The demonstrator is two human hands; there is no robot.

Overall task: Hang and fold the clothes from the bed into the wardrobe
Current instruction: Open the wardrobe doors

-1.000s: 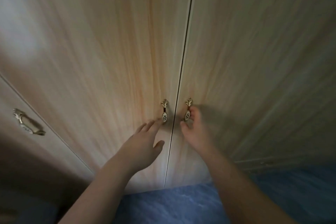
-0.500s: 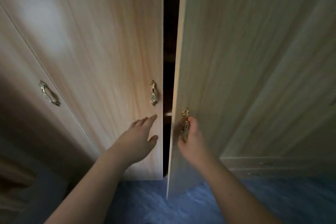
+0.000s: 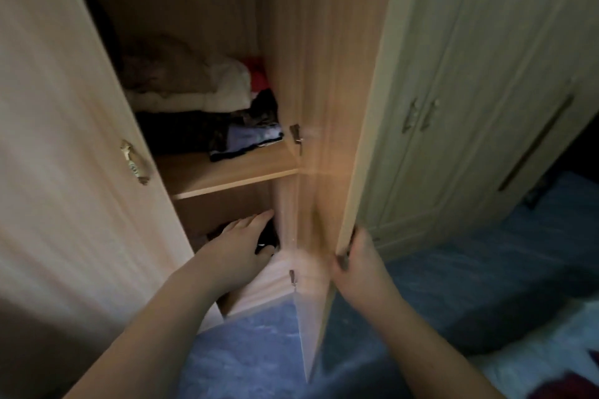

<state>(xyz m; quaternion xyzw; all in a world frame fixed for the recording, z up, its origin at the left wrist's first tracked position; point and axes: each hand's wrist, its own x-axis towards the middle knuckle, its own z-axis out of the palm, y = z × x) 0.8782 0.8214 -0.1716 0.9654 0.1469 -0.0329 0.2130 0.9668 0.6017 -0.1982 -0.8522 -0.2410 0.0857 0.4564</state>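
The light wooden wardrobe stands with both doors swung out. My right hand grips the free edge of the right door, thumb on its inner face. My left hand reaches with straight fingers into the lower compartment, over something dark there, holding nothing. The left door with its brass handle stands open at the left. On the shelf lie piled clothes: cream, dark, red and pale blue pieces.
Blue carpet covers the floor in front of the wardrobe. A second cream cabinet with two handles stands to the right. The bed's edge with white bedding shows at the lower right, with a dark red piece on it.
Both doors have swung wide open from nearly closed. My right hand moved from the handle to the door's edge. My left hand went from in front of the left door into the lower compartment.
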